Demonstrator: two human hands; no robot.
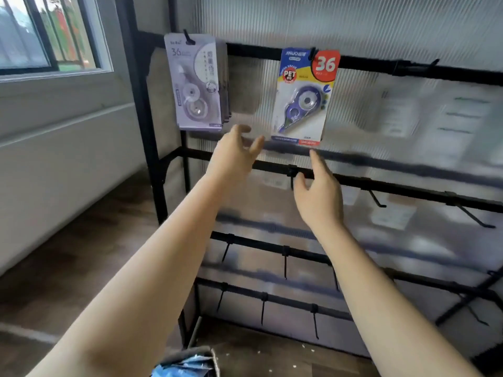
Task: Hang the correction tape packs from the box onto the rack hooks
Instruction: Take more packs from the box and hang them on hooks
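A blue, yellow and red correction tape pack (303, 96) marked 36 hangs from a hook on the rack's top bar (255, 51). Further left on the same bar hangs a stack of pale purple packs (194, 83). My left hand (234, 153) is raised just below and left of the colourful pack, fingers spread and empty. Under that pack's bottom edge my right hand (318, 191) is lifted with relaxed fingers, holding nothing. The cardboard box (187, 361) with blue packs inside shows at the bottom edge of the view.
The black rack (381, 183) has several lower bars with bare hooks sticking out, backed by a ribbed translucent panel. A window (46, 34) and a white wall are at the left. The floor is dark wood.
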